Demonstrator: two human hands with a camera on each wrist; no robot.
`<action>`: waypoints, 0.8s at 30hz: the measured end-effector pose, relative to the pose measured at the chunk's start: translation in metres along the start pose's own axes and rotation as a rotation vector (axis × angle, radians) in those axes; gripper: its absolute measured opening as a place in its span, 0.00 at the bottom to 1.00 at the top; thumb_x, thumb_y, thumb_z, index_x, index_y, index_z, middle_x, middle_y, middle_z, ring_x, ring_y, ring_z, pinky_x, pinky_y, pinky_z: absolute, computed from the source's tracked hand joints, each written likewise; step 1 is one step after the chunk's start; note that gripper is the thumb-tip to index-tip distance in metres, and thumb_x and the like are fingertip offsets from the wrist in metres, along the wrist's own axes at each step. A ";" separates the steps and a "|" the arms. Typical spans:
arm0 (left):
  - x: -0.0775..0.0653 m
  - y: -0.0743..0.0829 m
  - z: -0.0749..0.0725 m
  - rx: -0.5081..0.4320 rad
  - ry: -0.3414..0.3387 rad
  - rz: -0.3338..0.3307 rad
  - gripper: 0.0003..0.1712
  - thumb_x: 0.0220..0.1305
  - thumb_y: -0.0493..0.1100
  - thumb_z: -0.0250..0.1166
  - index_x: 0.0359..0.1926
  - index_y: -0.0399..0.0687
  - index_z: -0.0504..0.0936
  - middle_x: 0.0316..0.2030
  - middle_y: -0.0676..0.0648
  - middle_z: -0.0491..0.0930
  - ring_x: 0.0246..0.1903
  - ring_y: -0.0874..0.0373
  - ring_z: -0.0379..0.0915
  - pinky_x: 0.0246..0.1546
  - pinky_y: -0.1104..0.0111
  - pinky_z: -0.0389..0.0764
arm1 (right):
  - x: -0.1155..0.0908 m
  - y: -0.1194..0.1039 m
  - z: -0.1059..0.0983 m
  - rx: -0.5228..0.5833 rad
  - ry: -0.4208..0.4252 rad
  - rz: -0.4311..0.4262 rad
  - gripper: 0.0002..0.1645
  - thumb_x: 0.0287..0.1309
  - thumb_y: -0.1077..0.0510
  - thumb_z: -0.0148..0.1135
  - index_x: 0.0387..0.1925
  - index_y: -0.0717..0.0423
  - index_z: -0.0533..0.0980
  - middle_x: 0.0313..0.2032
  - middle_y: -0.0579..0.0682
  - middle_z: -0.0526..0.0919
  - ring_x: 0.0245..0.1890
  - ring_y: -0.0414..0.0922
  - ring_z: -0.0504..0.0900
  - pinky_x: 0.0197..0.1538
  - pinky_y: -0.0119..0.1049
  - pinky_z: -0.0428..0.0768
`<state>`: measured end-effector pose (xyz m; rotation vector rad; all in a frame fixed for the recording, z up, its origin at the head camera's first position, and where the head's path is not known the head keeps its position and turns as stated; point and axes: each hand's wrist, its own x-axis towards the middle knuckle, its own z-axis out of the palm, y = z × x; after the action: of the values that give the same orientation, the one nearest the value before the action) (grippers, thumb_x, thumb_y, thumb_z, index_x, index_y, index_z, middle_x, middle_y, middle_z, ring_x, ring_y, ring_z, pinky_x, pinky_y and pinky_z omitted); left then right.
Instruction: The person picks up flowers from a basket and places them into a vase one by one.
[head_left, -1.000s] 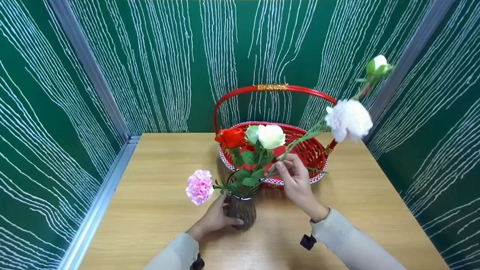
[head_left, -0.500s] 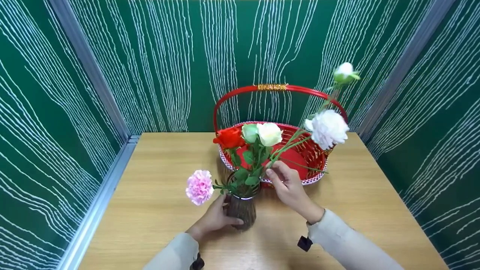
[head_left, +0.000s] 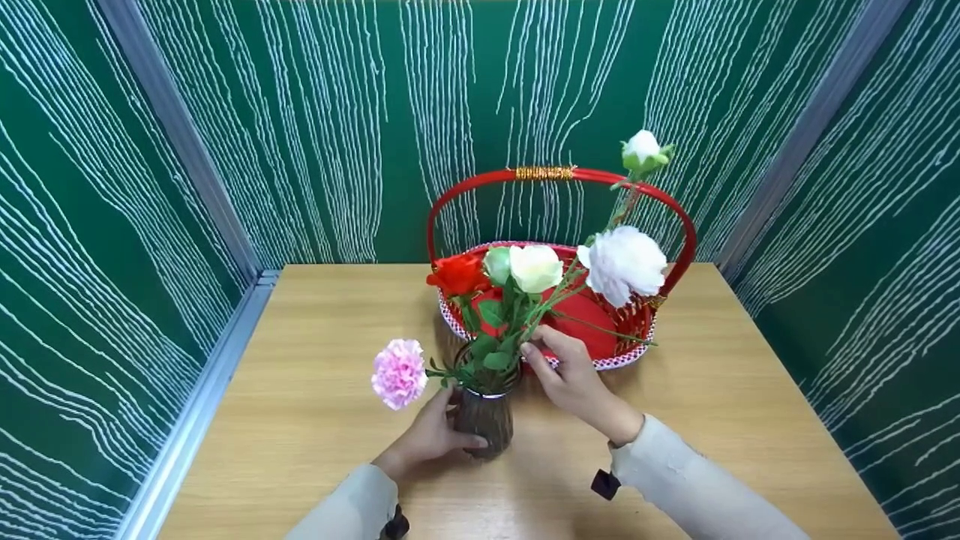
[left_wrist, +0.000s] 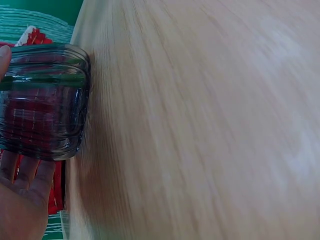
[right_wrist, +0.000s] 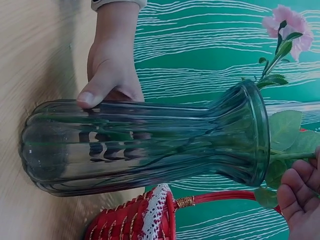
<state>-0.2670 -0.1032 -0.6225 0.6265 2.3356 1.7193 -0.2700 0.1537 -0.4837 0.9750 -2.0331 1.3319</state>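
In the head view my left hand (head_left: 429, 436) grips the ribbed, clear dark glass vase (head_left: 487, 429) round its lower body. The right wrist view shows the vase (right_wrist: 150, 145) upright on the table, thumb on the near side and fingers behind the glass. Beside the vase mouth, my right hand (head_left: 577, 379) pinches the green stem of a white peony (head_left: 624, 264) that carries a white bud (head_left: 643, 150) above it. The stem's lower end is hidden by leaves. A red rose (head_left: 457, 274), a white rose (head_left: 536, 268) and a pink carnation (head_left: 400, 373) stand in the vase.
Behind the vase sits a red woven basket (head_left: 637, 358) with a lace-trimmed rim and a tall arched handle (head_left: 480, 181). A thin green stem (head_left: 634, 340) sticks out over its right rim. Green walls with white lines enclose the wooden table (head_left: 322, 315).
My right hand has moved left and slightly down to the vase mouth, bringing the white peony left and more upright. My left hand and the vase have stayed in place.
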 end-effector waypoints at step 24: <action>-0.002 0.000 0.000 -0.021 -0.014 -0.023 0.60 0.54 0.42 0.87 0.81 0.44 0.60 0.67 0.37 0.76 0.71 0.39 0.71 0.75 0.42 0.76 | -0.011 0.009 0.009 -0.037 -0.153 -0.121 0.12 0.64 0.75 0.65 0.31 0.56 0.83 0.27 0.48 0.79 0.28 0.38 0.73 0.30 0.28 0.73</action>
<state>-0.2656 -0.1043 -0.6225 0.6045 2.3028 1.7217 -0.2704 0.1507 -0.5001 1.1947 -2.0661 1.1844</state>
